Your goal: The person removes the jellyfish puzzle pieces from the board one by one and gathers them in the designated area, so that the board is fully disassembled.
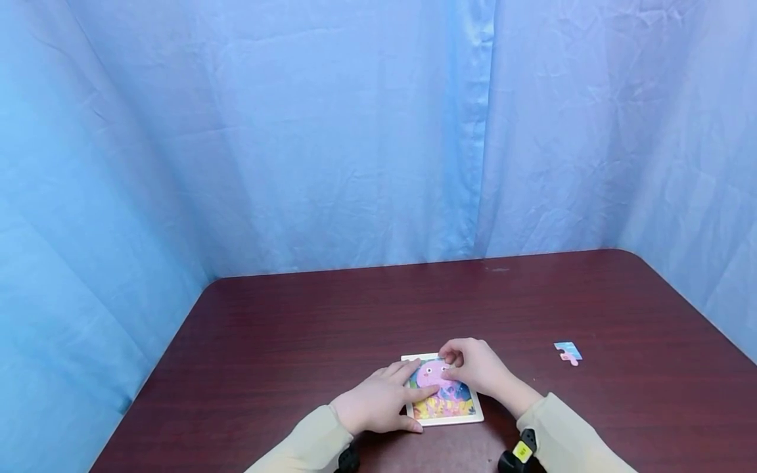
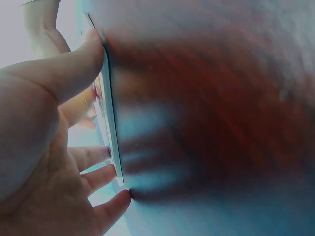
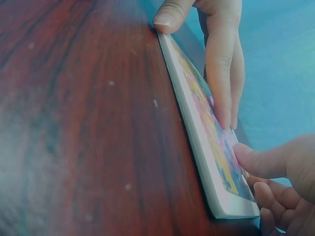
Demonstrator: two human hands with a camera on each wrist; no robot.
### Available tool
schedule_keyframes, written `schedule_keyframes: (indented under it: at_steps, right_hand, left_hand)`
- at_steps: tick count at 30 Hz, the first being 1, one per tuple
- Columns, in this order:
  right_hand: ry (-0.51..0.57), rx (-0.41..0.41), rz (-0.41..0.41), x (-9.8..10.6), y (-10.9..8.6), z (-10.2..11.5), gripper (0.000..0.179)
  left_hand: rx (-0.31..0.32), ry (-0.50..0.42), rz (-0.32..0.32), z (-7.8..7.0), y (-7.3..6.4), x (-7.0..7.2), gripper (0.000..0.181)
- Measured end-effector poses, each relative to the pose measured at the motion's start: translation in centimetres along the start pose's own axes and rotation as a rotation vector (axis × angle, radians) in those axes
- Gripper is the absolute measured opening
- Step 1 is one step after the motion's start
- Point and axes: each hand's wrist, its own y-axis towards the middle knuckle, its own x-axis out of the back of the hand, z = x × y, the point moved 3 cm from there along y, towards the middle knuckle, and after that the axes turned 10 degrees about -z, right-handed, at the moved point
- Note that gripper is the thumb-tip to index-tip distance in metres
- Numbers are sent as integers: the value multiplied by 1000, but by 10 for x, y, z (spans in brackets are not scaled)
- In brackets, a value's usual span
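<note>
A jigsaw puzzle (image 1: 443,408) with a pink octopus picture lies flat on the table in a white frame (image 1: 455,422). My left hand (image 1: 381,397) rests across its left side with fingers spread, the thumb at the near edge of the frame and the index finger reaching onto the picture. At the upper right corner my right hand (image 1: 478,366) has its fingers curled and its thumb on the picture. It pinches a puzzle piece there, mostly hidden by the fingers. The right wrist view shows the right thumb (image 3: 258,162) against the picture, close to a left fingertip.
A loose blue-and-pink jigsaw piece (image 1: 569,352) lies on the dark red wooden table (image 1: 296,328), to the right of the frame. Blue curtains (image 1: 355,131) hang behind the table and along both sides.
</note>
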Motion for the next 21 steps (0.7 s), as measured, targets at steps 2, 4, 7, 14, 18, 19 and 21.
schedule_keyframes:
  at_steps: [2,4,7,14,18,19,21]
  right_hand:
    - [12,-14,-3,0,0,1,20]
    - [20,-26,-8,-1,0,1,20]
    - [22,-32,-12,-1,0,2,21]
    - [15,-5,-17,1,-2,3,22]
    - [29,-2,-12,2,-2,4,21]
    - [35,-3,-11,2,-2,4,22]
    - [39,-12,-12,1,-2,3,23]
  left_hand:
    - [8,3,0,1,1,0,66]
    - [19,5,-2,2,1,-2,67]
    - [24,5,-4,3,2,-3,67]
    - [34,4,-1,2,2,-4,66]
    - [33,8,6,2,2,-2,66]
    - [33,10,6,2,2,-2,67]
    - [31,14,4,1,2,-2,67]
